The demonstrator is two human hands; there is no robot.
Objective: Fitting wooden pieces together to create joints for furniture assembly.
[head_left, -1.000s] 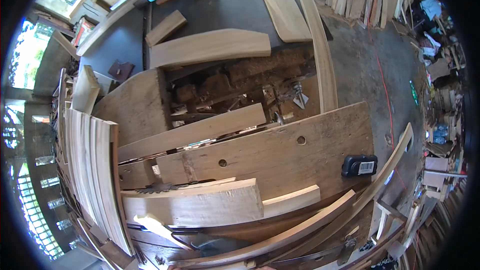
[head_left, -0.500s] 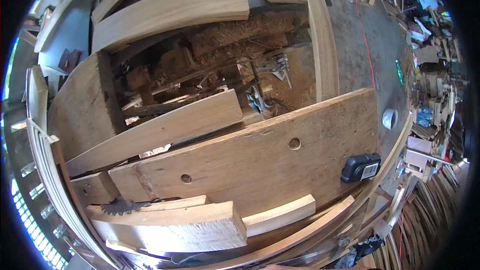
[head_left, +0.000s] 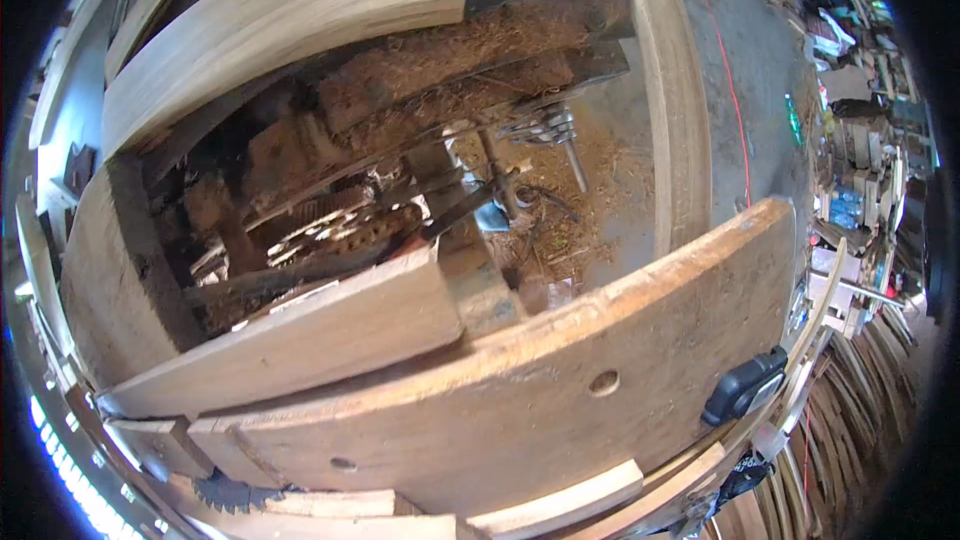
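Observation:
Neither of my hands shows in the head view. Across the lower middle stretches a thick wooden plank (head_left: 500, 415) on edge, with round holes through its face. A black, rounded device with a pale label (head_left: 738, 390) sits against its right end; I cannot make out its kind. A toothed circular saw blade (head_left: 230, 495) lies at the lower left, beside pale wood offcuts (head_left: 335, 503). Behind the plank, a shorter board (head_left: 300, 335) slants over a framed opening. Metal tools (head_left: 540, 130) and brown sawdust (head_left: 480, 55) lie inside it.
Curved beams frame the opening at the top (head_left: 290, 20) and right (head_left: 682, 110). A thick upright block (head_left: 115, 270) stands on the left. Along the grey floor runs a red cord (head_left: 735, 90). Stacked boards (head_left: 850, 440) and clutter fill the right side.
The view has tilted and moved closer to the opening; the plank, saw blade and offcuts now appear lower. A sliver of skin at the bottom edge has left view.

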